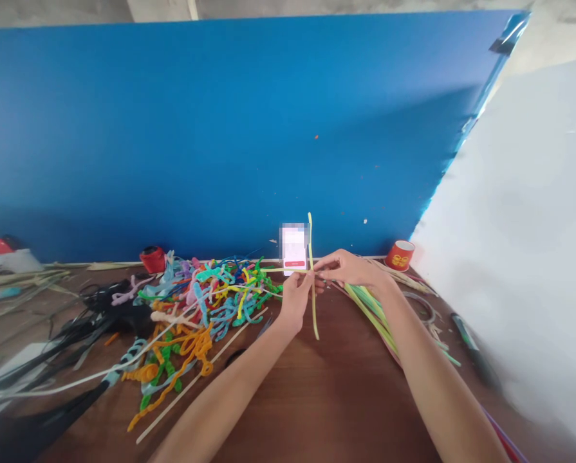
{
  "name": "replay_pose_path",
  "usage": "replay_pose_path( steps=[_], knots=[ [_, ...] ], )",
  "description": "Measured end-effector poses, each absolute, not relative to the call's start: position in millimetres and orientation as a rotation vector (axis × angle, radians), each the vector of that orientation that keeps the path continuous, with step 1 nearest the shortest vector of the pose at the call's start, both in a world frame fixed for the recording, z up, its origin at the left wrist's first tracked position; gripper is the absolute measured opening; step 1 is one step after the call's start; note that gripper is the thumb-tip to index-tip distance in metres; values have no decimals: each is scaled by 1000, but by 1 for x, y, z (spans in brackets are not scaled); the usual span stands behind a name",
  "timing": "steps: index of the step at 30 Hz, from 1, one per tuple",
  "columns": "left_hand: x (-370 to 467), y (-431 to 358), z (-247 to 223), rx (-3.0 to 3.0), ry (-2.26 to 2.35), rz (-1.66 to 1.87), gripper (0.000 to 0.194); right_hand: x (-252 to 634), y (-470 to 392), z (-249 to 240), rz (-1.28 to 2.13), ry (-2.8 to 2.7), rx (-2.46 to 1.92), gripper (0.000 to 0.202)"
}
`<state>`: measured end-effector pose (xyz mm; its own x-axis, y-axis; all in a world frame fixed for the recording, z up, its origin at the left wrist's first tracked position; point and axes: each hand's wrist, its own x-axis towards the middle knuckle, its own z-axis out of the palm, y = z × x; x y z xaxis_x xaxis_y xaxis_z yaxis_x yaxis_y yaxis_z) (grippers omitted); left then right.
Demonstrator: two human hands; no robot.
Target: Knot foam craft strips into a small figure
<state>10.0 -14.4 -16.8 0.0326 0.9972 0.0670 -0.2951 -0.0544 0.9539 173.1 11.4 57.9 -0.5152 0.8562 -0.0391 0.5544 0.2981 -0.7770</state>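
Observation:
Two pale yellow-green strips (315, 315) cross each other between my hands, one running up and down, the other sideways to the left. My left hand (297, 297) pinches them near the crossing, from below and left. From the right, my right hand (345, 267) has its fingertips closed at the same crossing; part of the sideways strip seems to lie under those fingers. Just behind the crossing, a phone with a lit screen (295, 247) leans against the blue board. Several more green and yellow strips (367, 307) lie on the table beside my right wrist.
A heap of colourful fuzzy pipe cleaners (220, 296) covers the table's left middle. A thin stick (191, 386), dark straps (109, 321) and a white cord lie nearby. Against the blue board (195, 128) stand a red paper cup (400, 255) and a red spool (153, 259). A marker (471, 344) lies right.

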Motion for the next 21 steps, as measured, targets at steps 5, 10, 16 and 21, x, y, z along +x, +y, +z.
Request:
replay_pose_path(
  steps=[5,10,16,21],
  knots=[
    [8,-11,-17,1028,949,1380,25,172,11,59,1062,-2159,-1196,37],
    [9,-11,-19,1026,945,1383,25,174,15,55,1034,-2171,-1135,34],
    [9,-12,-17,1011,920,1346,27,171,14,56,956,-2175,-1121,18],
    [7,-13,-9,900,902,1312,31,169,13,57,901,-2147,-1071,19]
  ],
)
